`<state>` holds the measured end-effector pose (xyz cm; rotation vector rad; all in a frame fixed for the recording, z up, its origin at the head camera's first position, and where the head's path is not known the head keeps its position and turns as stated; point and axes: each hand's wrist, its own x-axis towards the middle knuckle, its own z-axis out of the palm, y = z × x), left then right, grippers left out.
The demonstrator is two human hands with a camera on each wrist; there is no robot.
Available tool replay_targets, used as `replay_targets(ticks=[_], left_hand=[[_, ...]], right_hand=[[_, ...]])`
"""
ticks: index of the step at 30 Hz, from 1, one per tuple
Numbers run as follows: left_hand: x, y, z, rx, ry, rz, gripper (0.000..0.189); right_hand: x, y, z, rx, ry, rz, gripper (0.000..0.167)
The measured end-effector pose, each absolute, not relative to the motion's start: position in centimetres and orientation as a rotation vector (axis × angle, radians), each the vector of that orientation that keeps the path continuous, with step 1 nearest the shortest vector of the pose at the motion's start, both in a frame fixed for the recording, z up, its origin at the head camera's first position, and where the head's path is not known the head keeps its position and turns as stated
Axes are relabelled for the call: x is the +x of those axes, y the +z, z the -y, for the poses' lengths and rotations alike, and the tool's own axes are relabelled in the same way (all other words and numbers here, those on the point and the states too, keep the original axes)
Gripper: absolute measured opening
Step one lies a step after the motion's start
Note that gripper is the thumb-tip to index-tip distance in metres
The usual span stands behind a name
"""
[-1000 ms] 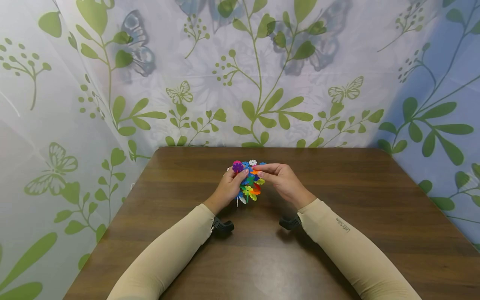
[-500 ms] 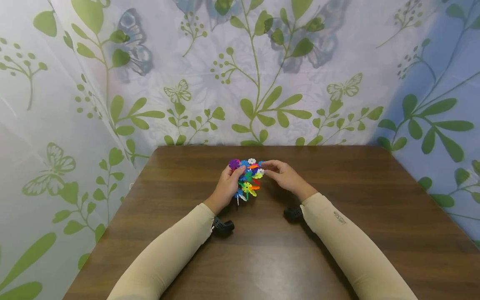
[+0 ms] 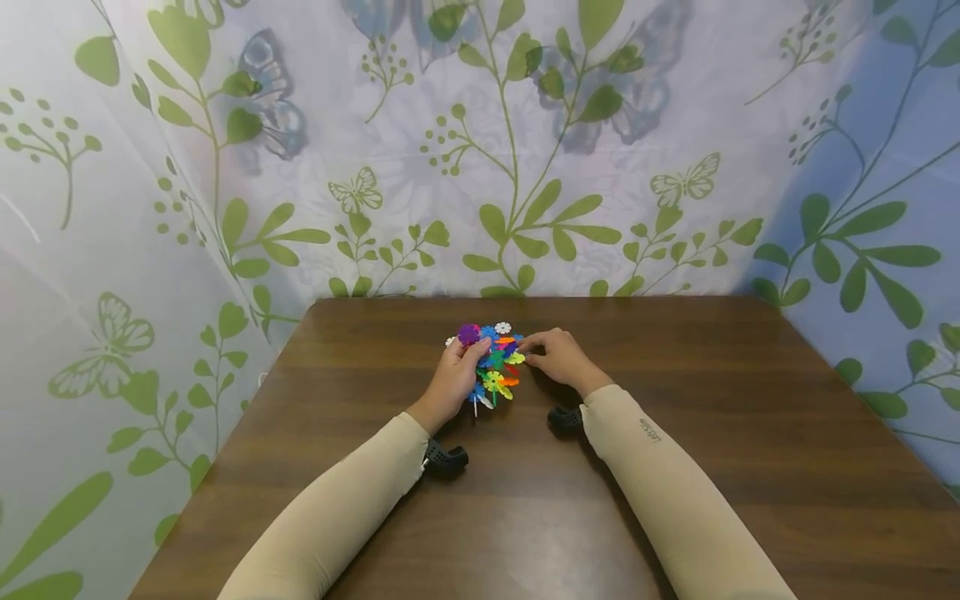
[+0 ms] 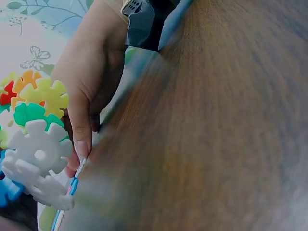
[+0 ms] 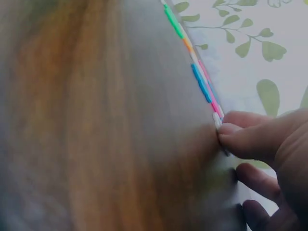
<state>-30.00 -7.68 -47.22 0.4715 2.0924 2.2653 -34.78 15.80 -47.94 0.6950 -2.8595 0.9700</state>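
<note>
A cluster of many-coloured interlocking flower discs [image 3: 494, 381] is held over the table by my left hand [image 3: 448, 382], its thumb pressed across the discs. At the cluster's right edge is my right hand [image 3: 566, 362], thumb and forefinger together. In the right wrist view my right hand [image 5: 284, 144] pinches a white disc [image 5: 216, 119], seen edge-on at the end of a row of blue, pink, orange and green discs. The left wrist view shows white discs [image 4: 53, 144] close up, beside yellow and green ones. Most of my left fingers are hidden behind the cluster.
A brown wooden table [image 3: 675, 500] lies beneath both arms. Behind it hangs a curtain [image 3: 420, 100] with leaves and butterflies. Black wrist devices [image 3: 447, 458] sit on the inner side of both wrists.
My right hand has left the orange disc in the middle, moved to the cluster's right edge and come down slightly, its thumb and forefinger closing. The left hand keeps its hold, almost still.
</note>
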Motion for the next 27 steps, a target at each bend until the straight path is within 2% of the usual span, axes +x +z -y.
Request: replay_targets(ticks=[4, 10, 16, 22, 27], left_hand=[[-30.0, -47.4, 7.7, 0.467, 2.268, -2.063, 0.032], [-30.2, -47.6, 7.6, 0.528, 2.277, -2.156, 0.030], [-30.4, -47.7, 7.6, 0.532, 2.295, -2.140, 0.029], [-30.3, -47.6, 7.7, 0.527, 2.281, -2.145, 0.029], [-30.2, -47.4, 7.6, 0.515, 2.280, -2.148, 0.025]], right_hand=[[-34.3, -48.1, -15.7, 0.653, 0.929, 2.841, 0.013], [-33.5, -48.1, -15.9, 0.729, 0.954, 2.777, 0.021], [-33.2, -47.8, -16.3, 0.761, 0.958, 2.804, 0.017], [-33.0, -47.3, -16.9, 0.776, 1.094, 2.918, 0.024], [-32.3, -46.6, -17.5, 0.902, 1.241, 2.954, 0.012]])
